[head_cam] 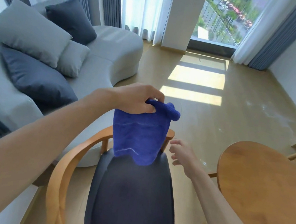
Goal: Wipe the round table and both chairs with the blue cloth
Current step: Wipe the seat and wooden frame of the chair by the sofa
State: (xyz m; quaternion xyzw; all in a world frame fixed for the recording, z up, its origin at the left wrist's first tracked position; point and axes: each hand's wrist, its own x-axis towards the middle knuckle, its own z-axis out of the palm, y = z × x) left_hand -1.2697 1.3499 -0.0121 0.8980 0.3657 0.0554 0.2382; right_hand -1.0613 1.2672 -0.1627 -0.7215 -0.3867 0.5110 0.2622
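Nearest us stood the chair [130, 195], dark seat within a curved wooden frame. Above its front edge our left hand [137, 98] pinched the blue cloth [137, 137], which hung down; our right hand [181, 153] hovered beside it, loosely spread and holding nothing. The round table [266, 187] stood at right, the sofa [102, 63] beyond.
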